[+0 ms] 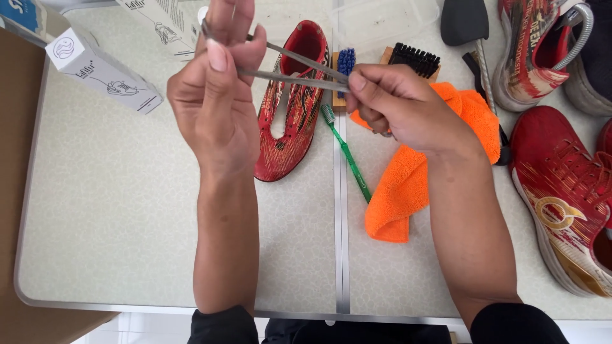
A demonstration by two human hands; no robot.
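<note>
From the head view, both hands are raised above a pale speckled table (pixel 127 210), holding a grey shoelace (pixel 296 69) stretched between them. The left hand (pixel 213 105) is turned palm toward the camera, its fingers (pixel 220 38) pinched on one end of the lace near the top edge of the picture. The right hand (pixel 401 105) is clenched around the other end, thumb and forefinger pressing it where the two strands meet. The lace runs as two thin strands that spread apart toward the left hand and close together at the right hand.

Below the lace, on the table, lies a red shoe (pixel 290 108) with its opening up and its toe pointing toward the person. Just beside it on the right lies a green toothbrush (pixel 347 156), along the seam between the two table halves. An orange cloth (pixel 408 185) lies crumpled under the right wrist. Past the hands are a blue-bristled brush (pixel 346 62) and a black-bristled brush (pixel 414 60). At the far left stands a white carton (pixel 102 73), tipped on its side. More red shoes (pixel 561 178) lie at the right edge.
</note>
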